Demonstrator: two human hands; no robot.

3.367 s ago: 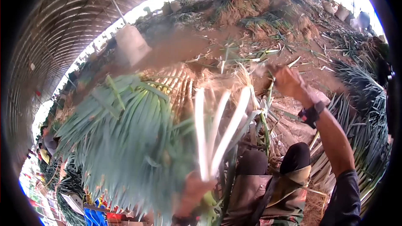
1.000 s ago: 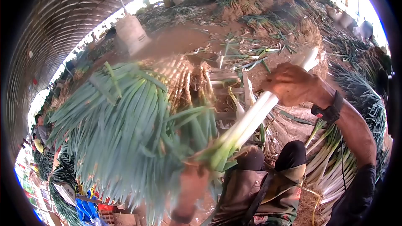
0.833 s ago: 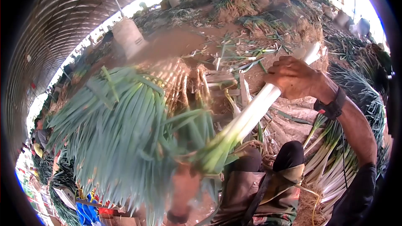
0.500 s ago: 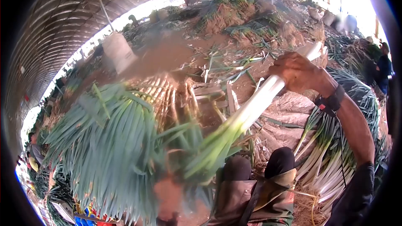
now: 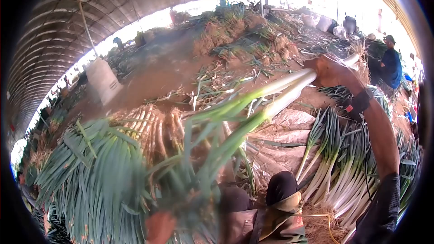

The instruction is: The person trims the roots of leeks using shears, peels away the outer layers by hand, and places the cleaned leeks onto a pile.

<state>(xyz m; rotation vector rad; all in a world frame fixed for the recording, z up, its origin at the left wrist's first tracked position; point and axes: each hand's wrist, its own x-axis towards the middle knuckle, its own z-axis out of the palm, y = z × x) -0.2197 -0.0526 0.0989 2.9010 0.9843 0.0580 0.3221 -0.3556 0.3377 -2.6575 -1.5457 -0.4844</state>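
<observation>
My right hand (image 5: 329, 72) is closed around the white lower ends of a few long green onions (image 5: 289, 94), raised over the ground. Their roots stick out beyond the fist, while the green leaves slant down to the left, blurred. A dark band with a cord circles my right wrist. Low in the view, my left hand (image 5: 160, 227) is a smeared shape beside the big pile of green onions (image 5: 101, 171); its fingers cannot be made out. Cleaned, white-stemmed green onions (image 5: 346, 167) lie in a row at my right.
My knees (image 5: 282, 187) are at the bottom. A pale plastic sheet (image 5: 285, 131) covers ground ahead. A white sack (image 5: 103, 80) stands left, by a pole. More onion heaps (image 5: 244, 31) lie farther off. Another person (image 5: 391, 63) sits at the far right under the arched roof.
The held stalks have spread apart, and their leaves have swung upward. My left hand has moved down and left. The whole view has turned right.
</observation>
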